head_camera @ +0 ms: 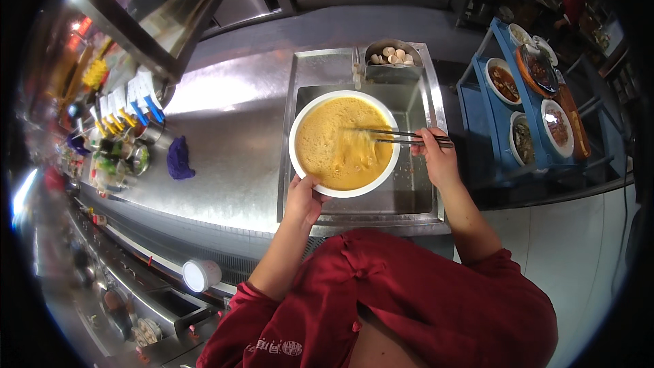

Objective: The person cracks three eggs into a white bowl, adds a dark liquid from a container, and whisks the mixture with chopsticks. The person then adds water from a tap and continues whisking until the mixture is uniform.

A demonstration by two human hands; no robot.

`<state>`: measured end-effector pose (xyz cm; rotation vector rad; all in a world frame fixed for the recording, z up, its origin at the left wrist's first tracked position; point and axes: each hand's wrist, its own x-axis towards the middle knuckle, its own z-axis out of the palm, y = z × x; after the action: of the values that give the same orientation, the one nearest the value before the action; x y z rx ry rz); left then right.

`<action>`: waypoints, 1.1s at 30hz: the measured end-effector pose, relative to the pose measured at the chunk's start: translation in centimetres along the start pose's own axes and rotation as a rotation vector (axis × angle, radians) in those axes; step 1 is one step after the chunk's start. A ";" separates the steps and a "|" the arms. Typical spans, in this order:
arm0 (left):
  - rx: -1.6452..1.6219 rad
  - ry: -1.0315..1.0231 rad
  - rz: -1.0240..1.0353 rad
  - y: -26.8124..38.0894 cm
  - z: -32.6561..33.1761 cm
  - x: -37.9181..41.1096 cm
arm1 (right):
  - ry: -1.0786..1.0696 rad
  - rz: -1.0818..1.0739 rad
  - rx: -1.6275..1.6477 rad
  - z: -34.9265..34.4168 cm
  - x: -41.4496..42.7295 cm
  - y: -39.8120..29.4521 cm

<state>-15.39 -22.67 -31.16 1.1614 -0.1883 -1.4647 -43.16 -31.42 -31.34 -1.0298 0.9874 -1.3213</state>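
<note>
A large white bowl (pixel 343 193) holds frothy yellow beaten egg (pixel 327 138). It sits over a stainless steel sink (pixel 414 199). My left hand (pixel 305 198) grips the bowl's near left rim, thumb on top. In my right hand (pixel 437 156), right of the bowl, is a pair of dark chopsticks (pixel 403 138). Their far ends reach into the egg and are motion-blurred, with ripples around them. Beyond the bowl, a metal container (pixel 392 72) holds several eggshells (pixel 393 55) at the sink's far edge.
A purple cloth (pixel 180 158) lies on the steel counter (pixel 230 163) to the left, near bottles and blue and yellow-handled items (pixel 148 107). On the right stands a blue cart (pixel 467 112) with several bowls of food (pixel 557 128). A white tub (pixel 202 275) is at lower left. Another person (pixel 573 6) is at the far right.
</note>
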 end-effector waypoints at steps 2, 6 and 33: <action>0.021 -0.013 -0.004 -0.1 -0.3 0.2 | -0.122 0.198 0.012 -0.2 -0.7 0.3; 0.022 -0.057 0.010 0.0 -0.9 1.0 | -0.093 0.137 -0.063 0.2 0.4 -0.2; 0.042 0.002 -0.006 0.7 0.1 2.6 | -0.096 0.079 -0.241 2.6 7.1 -1.3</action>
<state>-14.45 -25.08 -32.04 1.1980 -0.2150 -1.4710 -40.86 -38.47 -29.31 -1.2123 1.1214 -1.0957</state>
